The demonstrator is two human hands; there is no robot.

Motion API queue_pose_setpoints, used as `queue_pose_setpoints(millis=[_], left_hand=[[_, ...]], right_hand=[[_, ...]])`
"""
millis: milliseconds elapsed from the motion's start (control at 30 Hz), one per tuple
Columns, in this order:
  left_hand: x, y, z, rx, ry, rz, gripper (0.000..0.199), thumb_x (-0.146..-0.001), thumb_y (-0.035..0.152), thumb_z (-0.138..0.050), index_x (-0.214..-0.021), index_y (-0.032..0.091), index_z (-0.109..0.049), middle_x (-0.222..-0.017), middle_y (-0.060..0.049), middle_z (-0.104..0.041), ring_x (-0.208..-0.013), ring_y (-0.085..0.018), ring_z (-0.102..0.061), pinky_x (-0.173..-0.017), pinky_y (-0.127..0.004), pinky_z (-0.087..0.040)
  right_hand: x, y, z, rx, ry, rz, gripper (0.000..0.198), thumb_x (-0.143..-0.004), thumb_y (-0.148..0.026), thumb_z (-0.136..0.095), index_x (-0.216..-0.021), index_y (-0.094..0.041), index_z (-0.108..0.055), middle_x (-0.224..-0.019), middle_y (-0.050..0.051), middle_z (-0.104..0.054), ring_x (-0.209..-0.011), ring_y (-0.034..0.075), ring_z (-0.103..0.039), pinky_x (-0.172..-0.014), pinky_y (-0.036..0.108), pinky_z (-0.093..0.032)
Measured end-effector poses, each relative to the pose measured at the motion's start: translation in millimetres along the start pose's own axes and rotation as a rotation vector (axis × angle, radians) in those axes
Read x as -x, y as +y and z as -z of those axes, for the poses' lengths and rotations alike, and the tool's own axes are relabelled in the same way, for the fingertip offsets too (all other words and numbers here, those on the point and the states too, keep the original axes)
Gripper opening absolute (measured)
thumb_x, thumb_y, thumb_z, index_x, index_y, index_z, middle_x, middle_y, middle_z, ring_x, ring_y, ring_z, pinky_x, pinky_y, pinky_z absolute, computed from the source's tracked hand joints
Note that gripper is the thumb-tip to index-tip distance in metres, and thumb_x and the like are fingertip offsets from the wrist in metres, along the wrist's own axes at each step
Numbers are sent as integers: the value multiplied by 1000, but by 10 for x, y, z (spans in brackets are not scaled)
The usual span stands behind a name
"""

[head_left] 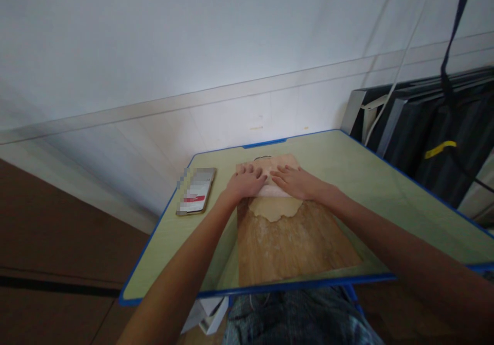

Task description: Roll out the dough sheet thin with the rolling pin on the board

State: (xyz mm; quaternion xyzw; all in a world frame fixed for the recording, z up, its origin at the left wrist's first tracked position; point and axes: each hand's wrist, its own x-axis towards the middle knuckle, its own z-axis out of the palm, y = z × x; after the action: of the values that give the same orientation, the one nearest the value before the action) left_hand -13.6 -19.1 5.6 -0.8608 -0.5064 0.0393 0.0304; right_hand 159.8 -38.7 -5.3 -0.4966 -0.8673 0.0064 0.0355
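A thin sheet of pale dough (276,209) with a ragged front edge lies on a wooden board (293,252). Across its far part runs a pale rolling pin (273,191), showing between my two hands. My left hand (249,181) rests on the pin's left end, palm down, its fingers stretched forward. On the right end lies my right hand (297,182), flat, with fingers spread and pointing inward. Both palms hide the ends of the pin. Dough beyond the pin is partly covered by my fingers.
The board sits on a light green table (165,262) with a blue edge. A phone (196,193) lies on the left. White wall (231,113) stands behind. Dark flat panels (428,128) lean at the right, with a black strap (450,51) hanging before them.
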Motion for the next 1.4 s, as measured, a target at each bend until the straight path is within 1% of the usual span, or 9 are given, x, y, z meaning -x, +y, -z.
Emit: queue_pose_setpoints(millis=[100,267,400,733,933,1000,1100,1200,1400], left_hand=[[235,82,6,-40,-12,-15,39,-94,34,-26,-124,22,-49,-136,-10,-47,-127,-27,-40,-99,-44,-36],[440,208,11,-17,57,101,53,-95,38,-13,-137,15,-35,-141,-10,-42,-129,-24,-39,-101,-38,-36],[288,172,20,5,49,138,52,-95,40,-15,-135,18,-38,-141,-9,-43,-130,-24,-38,-100,-37,-36],[-327,-132,-66,75,16,215,46,-95,37,-19,-119,13,-50,-121,-15,-58,-115,-22,-51,-95,-36,-38],[-128,-53,-13,29,-17,47,34,-94,32,-29,-111,20,-56,-124,-9,-56,-119,-23,-47,-98,-37,-35],[19,15,11,24,-18,28,38,-94,34,-24,-111,21,-56,-124,-8,-56,-118,-23,-48,-94,-36,-39],[222,118,26,34,22,79,47,-95,37,-15,-111,21,-56,-120,-7,-58,-114,-22,-52,-88,-35,-44],[323,185,24,62,77,146,48,-95,41,-15,-114,23,-55,-125,-6,-57,-114,-21,-53,-88,-35,-44],[120,111,24,87,83,196,43,-93,42,-24,-115,21,-54,-128,-8,-55,-125,-24,-42,-94,-36,-40]], right_hand=[[225,-171,13,-21,78,-10,49,-96,-36,-20,-130,-17,-50,-137,15,-46,-127,27,-41,-99,49,-35],[372,-275,-1,-48,160,36,51,-96,-38,-20,-131,-15,-49,-136,15,-48,-126,25,-43,-101,43,-35],[206,-172,2,-58,125,-24,52,-95,-43,-21,-132,-17,-47,-140,15,-43,-130,27,-37,-102,50,-32],[-396,257,-72,-51,49,18,42,-96,-30,-27,-125,-17,-55,-135,12,-50,-127,23,-41,-104,38,-30],[-232,183,-57,25,3,159,37,-94,-23,-35,-125,-15,-54,-127,13,-57,-124,24,-45,-101,39,-33],[-80,77,-48,-20,43,114,39,-96,-29,-30,-122,-16,-56,-126,13,-57,-122,23,-48,-99,37,-36],[136,-99,-32,-63,122,12,49,-97,-38,-20,-116,-15,-59,-125,13,-58,-118,22,-51,-97,34,-39],[241,-197,-15,-3,170,19,50,-97,-38,-20,-117,-15,-59,-126,14,-57,-120,22,-49,-99,35,-37],[16,-51,-21,-71,146,-19,48,-96,-40,-25,-123,-15,-55,-130,14,-54,-124,24,-45,-101,39,-35]])
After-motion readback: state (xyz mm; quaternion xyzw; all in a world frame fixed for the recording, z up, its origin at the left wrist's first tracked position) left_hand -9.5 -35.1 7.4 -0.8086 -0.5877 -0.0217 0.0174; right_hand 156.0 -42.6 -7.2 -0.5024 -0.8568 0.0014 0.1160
